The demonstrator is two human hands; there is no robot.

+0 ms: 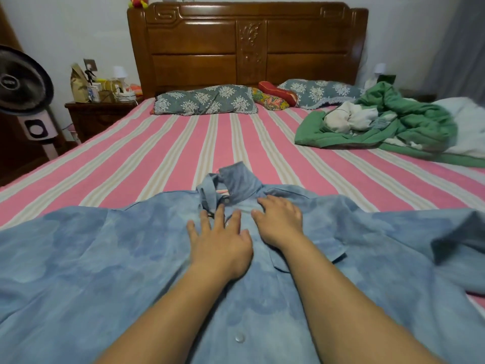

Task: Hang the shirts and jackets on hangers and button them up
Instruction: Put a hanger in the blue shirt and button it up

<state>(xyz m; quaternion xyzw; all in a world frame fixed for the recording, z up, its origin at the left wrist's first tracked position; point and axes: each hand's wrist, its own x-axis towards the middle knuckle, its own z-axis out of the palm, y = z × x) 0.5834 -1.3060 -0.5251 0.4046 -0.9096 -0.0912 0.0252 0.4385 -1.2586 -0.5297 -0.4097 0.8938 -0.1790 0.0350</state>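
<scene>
A light blue patterned shirt (105,258) lies spread flat on the bed, its collar (236,185) pointing away from me and its sleeves out to both sides. A pale button (239,338) shows on the front placket near me. My left hand (220,240) rests on the chest just below the collar with fingers spread and straight. My right hand (279,219) lies beside it on the fabric, fingers relaxed, fingertips near the collar's base. Neither hand grips anything. No hanger is in view.
The bed has a pink and cream striped sheet (183,143). A crumpled green jacket or quilt (393,122) with white cloth lies at the right. Floral pillows (204,99) sit before the wooden headboard (246,43). A fan (23,82) and cluttered nightstand (99,111) stand left.
</scene>
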